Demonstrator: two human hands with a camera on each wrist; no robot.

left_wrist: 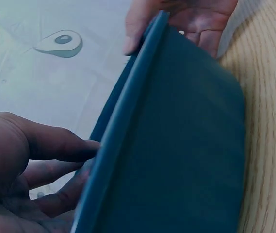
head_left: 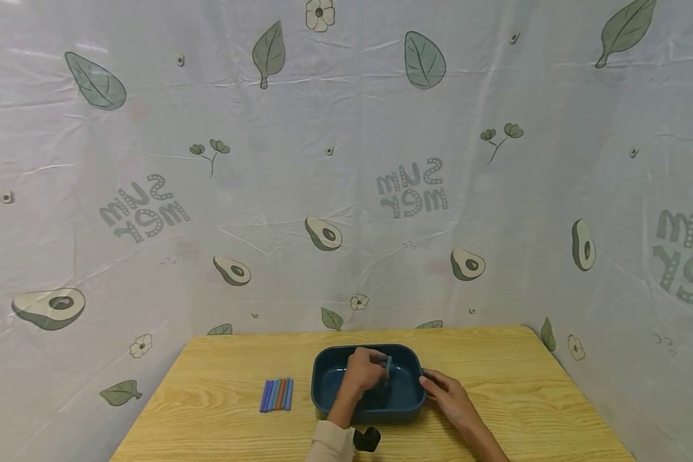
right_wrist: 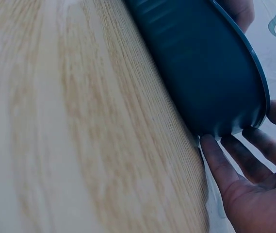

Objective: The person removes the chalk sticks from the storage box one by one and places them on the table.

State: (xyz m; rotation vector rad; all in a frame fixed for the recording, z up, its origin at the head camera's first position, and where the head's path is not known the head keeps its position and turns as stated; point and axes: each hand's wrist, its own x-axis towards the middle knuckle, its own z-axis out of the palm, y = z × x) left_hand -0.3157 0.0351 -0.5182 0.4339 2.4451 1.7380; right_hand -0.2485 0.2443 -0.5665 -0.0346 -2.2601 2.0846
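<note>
A dark blue rectangular tub [head_left: 368, 414] stands on the table. My left hand [head_left: 365, 371] reaches over the near rim into it and pinches a short blue-grey stick [head_left: 389, 364], held upright near the right side. From the left wrist view, the thumb and fingers are partly hidden behind the tub's wall, and the stick is out of sight. My right hand [head_left: 447, 396] holds the tub's right end, thumb at the rim and fingertips against the outer wall, as the right wrist view also shows.
Several slim coloured sticks [head_left: 276, 394], in purple, blue, green and red, lie side by side in a row left of the tub. The wooden table [head_left: 208, 410] ends at a pale printed curtain [head_left: 289, 192] behind and at both sides.
</note>
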